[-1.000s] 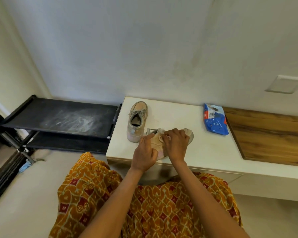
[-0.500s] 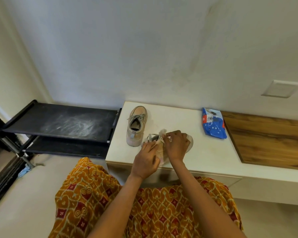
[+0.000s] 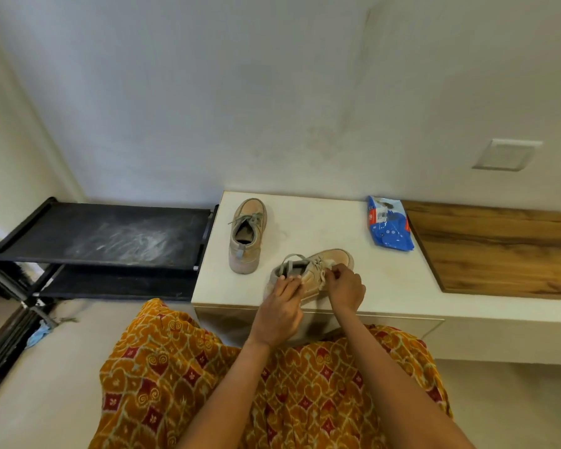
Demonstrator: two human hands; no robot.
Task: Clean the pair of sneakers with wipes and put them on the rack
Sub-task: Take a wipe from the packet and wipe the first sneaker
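Two beige sneakers lie on a white bench (image 3: 321, 218). The far sneaker (image 3: 248, 234) stands alone, toe toward the wall. The near sneaker (image 3: 336, 256) lies at the bench's front edge, toe pointing right. My left hand (image 3: 280, 306) grips its heel side. My right hand (image 3: 345, 286) pinches a small whitish wipe (image 3: 327, 264) against the laces; the wipe is mostly hidden by my fingers. A blue pack of wipes (image 3: 390, 226) lies at the back right of the bench.
A black two-shelf rack (image 3: 120, 234) stands left of the bench, its top shelf dusty. A wooden panel (image 3: 499, 247) continues the bench to the right. A blue scrap (image 3: 39, 332) lies on the floor by the rack. My patterned orange skirt fills the foreground.
My right hand has shifted off the sneaker's toe toward the laces, uncovering the toe. The left hand stays on the heel side. The camera has tilted up slightly.
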